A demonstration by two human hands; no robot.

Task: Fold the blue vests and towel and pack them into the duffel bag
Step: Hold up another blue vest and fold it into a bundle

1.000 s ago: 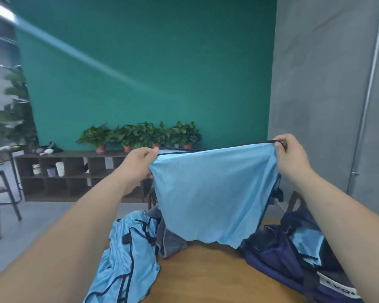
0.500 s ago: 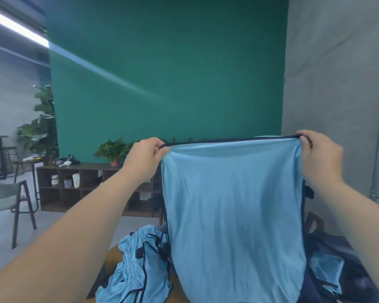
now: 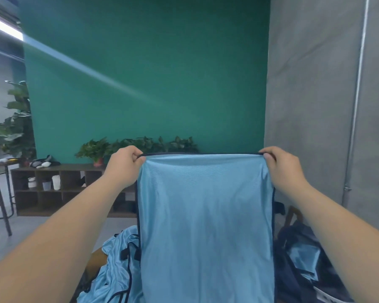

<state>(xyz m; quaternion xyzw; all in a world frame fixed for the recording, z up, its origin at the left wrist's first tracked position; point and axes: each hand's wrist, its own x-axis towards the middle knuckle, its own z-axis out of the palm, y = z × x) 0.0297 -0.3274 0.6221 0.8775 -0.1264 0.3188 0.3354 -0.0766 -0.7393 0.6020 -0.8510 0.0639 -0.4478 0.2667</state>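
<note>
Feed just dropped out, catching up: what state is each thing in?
Held blue vest: hanging spread, unfolded.
Left hand: pinches its top left corner.
Right hand: pinches its top right corner.
Second blue vest: crumpled below, unfolded.
Duffel bag: open, blue fabric inside.

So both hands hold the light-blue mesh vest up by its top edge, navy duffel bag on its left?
No: head view shows the navy duffel bag right of the light-blue mesh vest. The left hand and right hand do hold its top edge.
</note>
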